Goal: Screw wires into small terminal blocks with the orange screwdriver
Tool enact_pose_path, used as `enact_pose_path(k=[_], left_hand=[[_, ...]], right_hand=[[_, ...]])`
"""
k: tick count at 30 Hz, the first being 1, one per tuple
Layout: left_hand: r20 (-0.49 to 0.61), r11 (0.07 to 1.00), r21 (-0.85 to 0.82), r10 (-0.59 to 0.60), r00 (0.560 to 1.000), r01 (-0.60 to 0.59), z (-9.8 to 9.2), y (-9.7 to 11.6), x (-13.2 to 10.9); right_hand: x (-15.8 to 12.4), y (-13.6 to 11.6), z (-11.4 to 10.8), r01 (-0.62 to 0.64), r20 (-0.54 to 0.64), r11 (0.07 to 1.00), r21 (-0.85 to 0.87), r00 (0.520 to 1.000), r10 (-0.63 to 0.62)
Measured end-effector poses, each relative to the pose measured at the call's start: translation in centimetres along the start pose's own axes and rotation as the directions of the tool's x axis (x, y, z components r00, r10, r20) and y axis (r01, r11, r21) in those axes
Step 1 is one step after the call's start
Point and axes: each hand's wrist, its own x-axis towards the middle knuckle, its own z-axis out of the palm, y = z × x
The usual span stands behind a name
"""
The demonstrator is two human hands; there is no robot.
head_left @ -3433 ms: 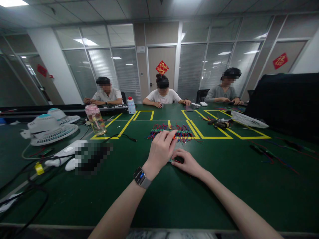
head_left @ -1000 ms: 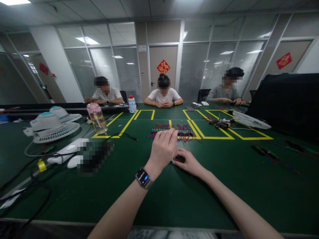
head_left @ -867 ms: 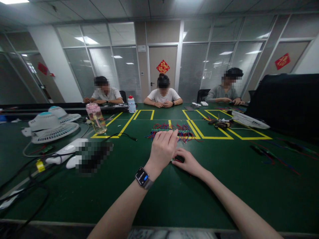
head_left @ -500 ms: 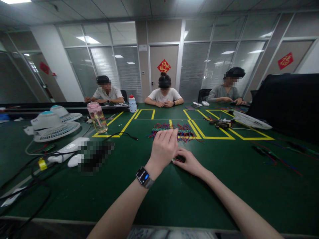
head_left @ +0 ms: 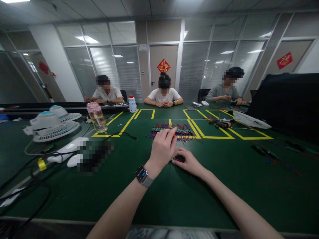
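My left hand (head_left: 163,146), with a watch (head_left: 141,174) on its wrist, is closed in front of the middle of the table. A bit of orange shows at its fingertips, on a thing otherwise hidden by the hand. Just to the right and lower, my right hand (head_left: 188,161) rests on the tabletop with thumb and fingers curled round a small dark part (head_left: 179,158). Some red and a pale end show on that part; its kind is unclear. Beyond my hands lies a row of small green circuit boards (head_left: 185,130) with red and blue wires.
Left stand white fans (head_left: 56,131), a pink-lidded bottle (head_left: 97,118), a white power strip (head_left: 67,150) and black cables (head_left: 32,181). At the right lie wired boards (head_left: 270,153) and a white panel (head_left: 251,120) beside a black screen (head_left: 289,106). Several people sit across the green table (head_left: 159,202).
My left hand has tilted slightly and its fingers have shifted, so the orange bit shows now. My right hand stays nearly where it was.
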Motion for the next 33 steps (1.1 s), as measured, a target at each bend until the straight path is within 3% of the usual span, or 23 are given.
enact_pose_path(k=[5, 10, 15, 20, 27, 33], left_hand=[[-0.001, 0.975, -0.204, -0.09, 0.996, 0.088, 0.0, 0.0, -0.1], [-0.01, 0.881, -0.442, -0.192, 0.981, 0.168, 0.2, 0.3, 0.2], [-0.012, 0.859, -0.434, -0.307, 0.952, 0.272, -0.1, 0.1, 0.3], [0.05, 0.792, -0.541, -0.305, 0.951, 0.283, 0.2, -0.5, 0.3], [0.016, 0.807, -0.511, -0.335, 0.942, 0.296, 0.2, -0.8, 0.2], [0.051, 0.733, -0.609, -0.345, 0.937, 0.303, 0.5, -1.1, 0.2]], right_hand=[[0.0, 0.0, 0.0, 0.009, -0.005, 1.0, 0.007, 1.0, -0.009], [0.0, 0.0, 0.0, 0.008, 0.003, 1.0, -0.004, 1.0, -0.008], [-0.1, 0.0, 0.0, 0.005, -0.003, 1.0, -0.009, 1.0, -0.005], [-0.2, 0.0, -0.1, 0.002, 0.001, 0.999, -0.036, 1.0, -0.002], [-0.3, 0.0, -0.5, -0.036, 0.013, 0.991, -0.127, 0.999, 0.038], [-0.3, 0.0, -0.6, -0.042, 0.033, 0.99, -0.132, 0.998, 0.047]])
